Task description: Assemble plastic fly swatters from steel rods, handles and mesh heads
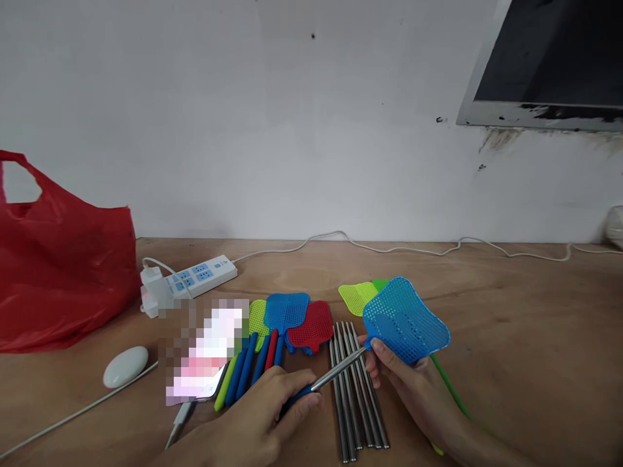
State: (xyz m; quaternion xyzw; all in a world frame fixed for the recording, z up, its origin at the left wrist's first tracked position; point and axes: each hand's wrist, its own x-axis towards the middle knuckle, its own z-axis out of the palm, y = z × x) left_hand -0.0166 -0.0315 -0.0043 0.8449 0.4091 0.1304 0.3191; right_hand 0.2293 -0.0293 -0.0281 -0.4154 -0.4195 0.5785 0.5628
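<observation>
Both hands grip one fly swatter, held tilted above the table. My left hand (pixel 267 415) is closed around its dark blue handle (pixel 294 397). A silver rod (pixel 339 370) runs from there up to the blue mesh head (pixel 406 318). My right hand (pixel 394 366) pinches the neck where rod and head meet. Beneath lies a row of metal rods (pixel 354 402). Left of them are several loose handles, among them a yellow-green handle (pixel 226 383) and a red handle (pixel 271 348). Behind these, loose heads overlap: a blue head (pixel 287 311), a red head (pixel 311 324) and a yellow-green head (pixel 256 318).
Behind my right hand lie a yellow-green swatter head (pixel 355 298) and a green handle (pixel 450 386). To the left are a blurred lit phone (pixel 211 386), a white mouse-shaped object (pixel 125 366), a power strip (pixel 202 275) and a red plastic bag (pixel 68 259). A cable (pixel 409 250) runs along the wall.
</observation>
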